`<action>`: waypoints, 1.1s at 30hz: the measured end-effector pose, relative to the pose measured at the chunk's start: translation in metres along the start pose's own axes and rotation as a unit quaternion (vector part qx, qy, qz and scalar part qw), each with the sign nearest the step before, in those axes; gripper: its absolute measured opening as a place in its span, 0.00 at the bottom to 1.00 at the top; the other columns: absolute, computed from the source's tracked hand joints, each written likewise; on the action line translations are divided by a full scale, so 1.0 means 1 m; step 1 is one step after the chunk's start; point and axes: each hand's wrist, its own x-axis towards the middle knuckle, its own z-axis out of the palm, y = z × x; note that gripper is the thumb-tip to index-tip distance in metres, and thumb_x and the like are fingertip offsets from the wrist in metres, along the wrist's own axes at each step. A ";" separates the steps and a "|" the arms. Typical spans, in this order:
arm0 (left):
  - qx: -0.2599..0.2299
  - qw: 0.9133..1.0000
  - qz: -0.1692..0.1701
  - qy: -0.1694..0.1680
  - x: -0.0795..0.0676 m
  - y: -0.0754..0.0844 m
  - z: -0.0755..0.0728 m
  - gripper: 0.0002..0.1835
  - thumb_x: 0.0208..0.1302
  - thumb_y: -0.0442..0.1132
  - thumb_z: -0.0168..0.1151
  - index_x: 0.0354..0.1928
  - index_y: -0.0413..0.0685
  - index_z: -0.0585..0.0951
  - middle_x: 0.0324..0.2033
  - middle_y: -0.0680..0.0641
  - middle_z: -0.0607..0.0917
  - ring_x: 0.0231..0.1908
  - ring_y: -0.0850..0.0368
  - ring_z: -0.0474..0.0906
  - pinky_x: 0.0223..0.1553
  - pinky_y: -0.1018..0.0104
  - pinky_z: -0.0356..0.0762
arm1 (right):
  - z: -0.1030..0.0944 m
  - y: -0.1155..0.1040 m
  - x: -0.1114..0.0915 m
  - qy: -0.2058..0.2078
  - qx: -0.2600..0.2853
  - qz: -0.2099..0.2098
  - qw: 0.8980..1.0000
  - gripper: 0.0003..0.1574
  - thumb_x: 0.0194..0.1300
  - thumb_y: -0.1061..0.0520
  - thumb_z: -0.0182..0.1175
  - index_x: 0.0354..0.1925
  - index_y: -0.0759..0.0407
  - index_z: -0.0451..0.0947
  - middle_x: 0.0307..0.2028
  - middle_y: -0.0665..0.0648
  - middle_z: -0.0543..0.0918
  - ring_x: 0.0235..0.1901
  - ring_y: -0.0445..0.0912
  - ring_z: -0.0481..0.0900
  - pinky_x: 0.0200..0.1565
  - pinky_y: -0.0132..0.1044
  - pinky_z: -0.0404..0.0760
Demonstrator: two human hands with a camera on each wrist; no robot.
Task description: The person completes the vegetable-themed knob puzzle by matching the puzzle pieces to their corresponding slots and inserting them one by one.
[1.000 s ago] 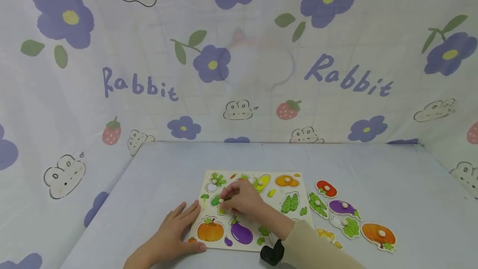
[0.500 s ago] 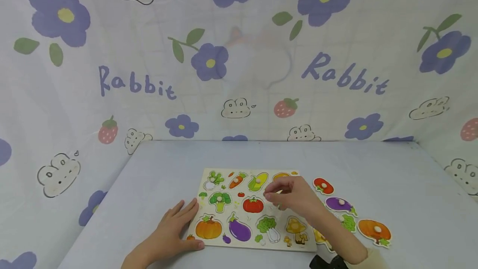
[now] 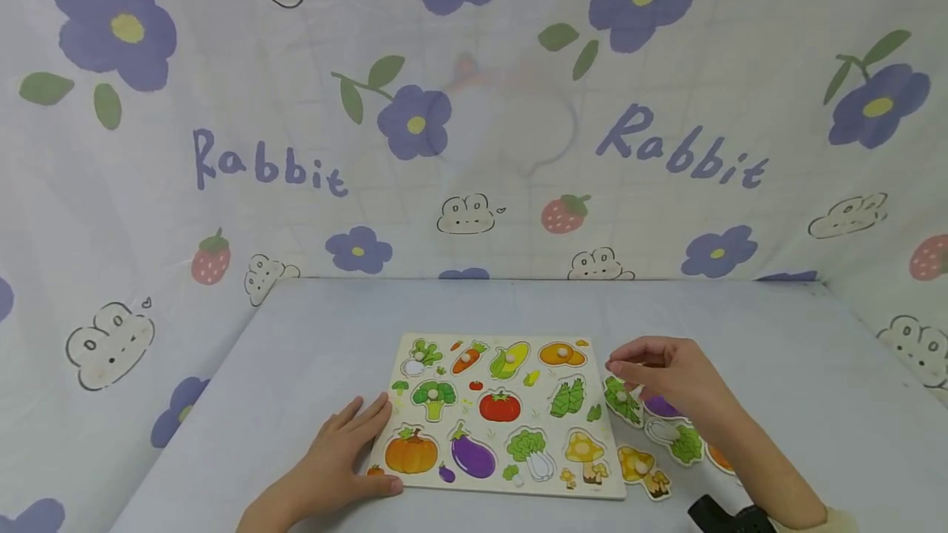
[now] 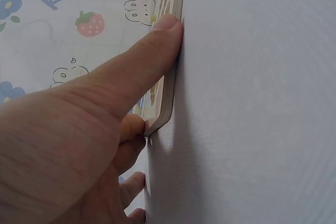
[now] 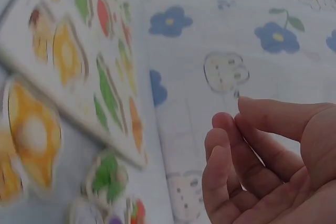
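Observation:
A wooden vegetable puzzle board (image 3: pixel 536 410) lies flat on the table. My left hand (image 3: pixel 336 451) rests at its left edge, fingers straight, and in the left wrist view the thumb (image 4: pixel 167 23) lies along the board's edge. Knobbed pieces sit in the board: broccoli (image 3: pixel 434 397), radish, carrot, corn and potato (image 3: pixel 560 354). Pictures of tomato (image 3: pixel 499 407), pumpkin, eggplant and others show without knobs. Right of the board, my right hand (image 3: pixel 670 373) hovers over loose pieces, fingers bent, thumb apart from the fingertips, holding nothing. It hides the red tomato piece in the head view.
Loose knobbed pieces lie right of the board: a leafy green one (image 3: pixel 624 401), eggplant (image 3: pixel 662 406), cabbage (image 3: pixel 676 440), mushroom (image 3: pixel 643 470) and pumpkin (image 3: pixel 718 461), partly covered by the right forearm. A printed cloth (image 3: pixel 511 245) hangs behind the table.
My right hand has left the broccoli piece, which now sits flat in the board, and has moved right across the board to the loose pieces. The left hand stays at the board's edge.

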 end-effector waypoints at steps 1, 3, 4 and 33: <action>-0.001 1.000 0.000 0.000 0.000 0.000 0.000 0.56 0.48 0.65 0.72 0.74 0.43 0.63 0.74 0.46 0.57 0.72 0.33 0.41 0.67 0.31 0.36 | -0.007 0.004 0.002 0.001 -0.010 -0.004 1.000 0.22 0.63 0.48 0.68 0.47 0.62 0.83 0.39 0.59 0.86 0.39 0.57 0.81 0.38 0.46 0.83; -0.003 1.000 0.001 0.001 0.000 0.000 -0.001 0.56 0.48 0.65 0.72 0.74 0.43 0.63 0.74 0.46 0.57 0.72 0.33 0.41 0.67 0.31 0.36 | -0.019 0.013 0.007 -0.002 -0.033 -0.013 0.999 0.21 0.64 0.49 0.68 0.48 0.63 0.83 0.42 0.61 0.86 0.41 0.58 0.81 0.38 0.46 0.83; -0.003 1.000 0.001 0.001 -0.001 -0.001 -0.001 0.56 0.48 0.65 0.72 0.74 0.43 0.63 0.74 0.46 0.57 0.72 0.33 0.41 0.67 0.31 0.36 | -0.025 0.019 0.011 -0.007 -0.045 -0.018 0.999 0.20 0.65 0.50 0.67 0.49 0.63 0.83 0.43 0.61 0.86 0.41 0.58 0.81 0.38 0.46 0.83; -0.005 1.000 -0.003 -0.002 -0.003 0.001 -0.002 0.56 0.48 0.66 0.71 0.74 0.44 0.62 0.75 0.47 0.56 0.73 0.34 0.40 0.68 0.33 0.35 | -0.068 0.071 0.096 -0.220 -0.133 -0.064 0.964 0.13 0.52 0.64 0.74 0.38 0.60 0.86 0.38 0.58 0.86 0.36 0.53 0.78 0.43 0.39 0.79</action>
